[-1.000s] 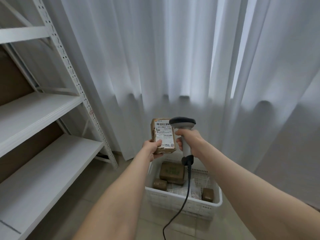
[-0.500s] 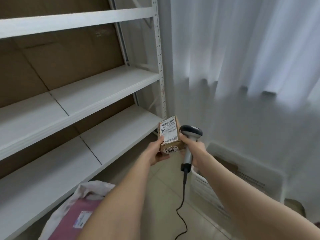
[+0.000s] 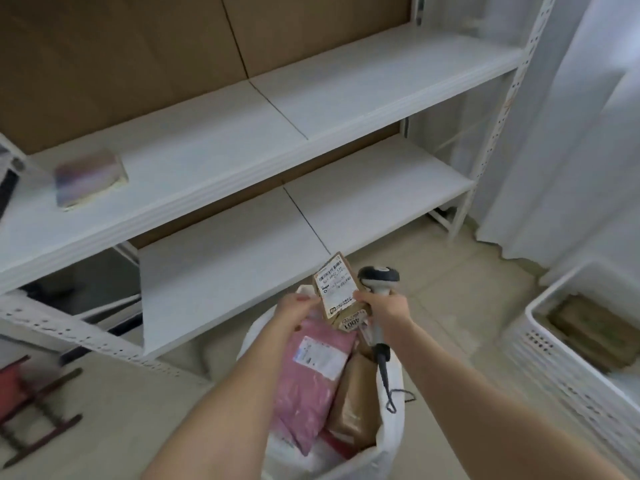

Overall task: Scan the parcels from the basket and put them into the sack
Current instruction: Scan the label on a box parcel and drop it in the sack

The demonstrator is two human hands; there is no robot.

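Presently my left hand [image 3: 298, 308] pinches the labelled parcel [image 3: 336, 289], on end, directly above the sack [image 3: 389, 448]; my right hand [image 3: 386, 308] grips the scanner [image 3: 378, 276].

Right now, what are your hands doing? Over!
Left hand holds small brown cardboard parcel above white sack. Right hand grips grey barcode scanner. Pink mailer, brown packet inside.

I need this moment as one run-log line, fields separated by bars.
left hand: holds brown parcel above sack | right hand: grips scanner | sack: pink mailer inside
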